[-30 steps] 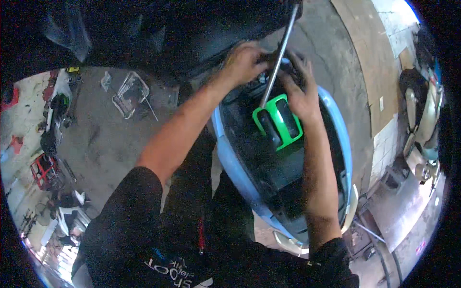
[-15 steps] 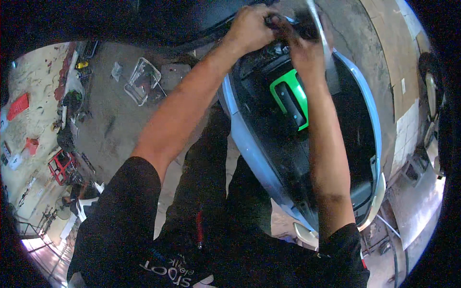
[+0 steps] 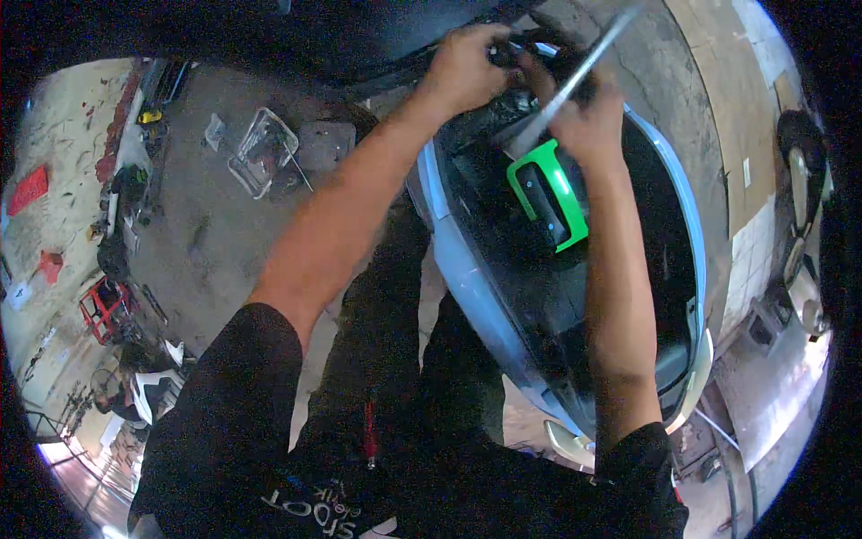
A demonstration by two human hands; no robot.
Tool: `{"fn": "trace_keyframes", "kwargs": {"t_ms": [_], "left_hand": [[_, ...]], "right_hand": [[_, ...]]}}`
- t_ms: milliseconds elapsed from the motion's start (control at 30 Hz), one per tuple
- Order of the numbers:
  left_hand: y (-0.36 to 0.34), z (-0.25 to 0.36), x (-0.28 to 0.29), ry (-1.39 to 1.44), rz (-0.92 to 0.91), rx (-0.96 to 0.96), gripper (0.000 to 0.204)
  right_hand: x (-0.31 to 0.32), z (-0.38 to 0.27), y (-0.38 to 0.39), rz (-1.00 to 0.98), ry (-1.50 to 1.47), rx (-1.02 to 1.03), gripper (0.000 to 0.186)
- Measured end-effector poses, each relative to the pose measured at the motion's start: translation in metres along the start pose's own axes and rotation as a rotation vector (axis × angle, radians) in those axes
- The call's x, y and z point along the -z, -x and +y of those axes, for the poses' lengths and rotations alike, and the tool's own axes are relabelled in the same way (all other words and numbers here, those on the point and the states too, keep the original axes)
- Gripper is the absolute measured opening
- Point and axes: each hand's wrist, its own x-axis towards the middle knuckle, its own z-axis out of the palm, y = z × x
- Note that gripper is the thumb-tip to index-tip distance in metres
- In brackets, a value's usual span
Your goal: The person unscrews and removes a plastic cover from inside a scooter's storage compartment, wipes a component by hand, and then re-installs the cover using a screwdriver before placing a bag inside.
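Note:
My left hand (image 3: 462, 72) is closed around a small dark part (image 3: 500, 56) at the front end of the scooter's open underseat compartment (image 3: 548, 301), below the dark raised panel at the top. My right hand (image 3: 588, 126) is beside it, fingers curled; what they grip is hard to make out. A long metal rod (image 3: 597, 49), blurred, crosses diagonally over the right hand. Just below the hands, inside the compartment, lies a bright green plastic bracket (image 3: 570, 207) with a dark insert, partly behind my right forearm. Pale blue panels (image 3: 471, 287) edge the compartment.
A metal tubular frame (image 3: 265, 153) lies on the concrete floor at the left. Red plastic pieces (image 3: 103, 310) and assorted parts line the left side. Cardboard (image 3: 736, 135) lies along the right, with another vehicle (image 3: 799, 180) and a metal sheet (image 3: 772, 386) beyond.
Both hands have moved up and rightward in the picture, along with a shift of the view. The rod swung toward upright, then back to a steeper diagonal slant, further right than before.

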Motion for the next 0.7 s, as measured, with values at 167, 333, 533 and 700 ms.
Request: {"fn": "trace_keyframes", "kwargs": {"t_ms": [167, 333, 533, 700], "left_hand": [[-0.008, 0.001, -0.002, 0.072, -0.041, -0.162, 0.038], [-0.007, 0.005, -0.005, -0.001, -0.111, -0.175, 0.036], [-0.017, 0.002, 0.005, -0.097, -0.281, -0.401, 0.032], [-0.011, 0.016, 0.003, -0.072, -0.185, -0.163, 0.04]], "right_hand": [[0.009, 0.007, 0.007, -0.04, 0.061, 0.095, 0.028], [0.002, -0.003, 0.006, 0.062, 0.074, -0.016, 0.029], [0.011, -0.003, 0.009, -0.069, 0.178, 0.054, 0.023], [-0.002, 0.015, 0.009, 0.21, 0.274, 0.16, 0.022]]}}
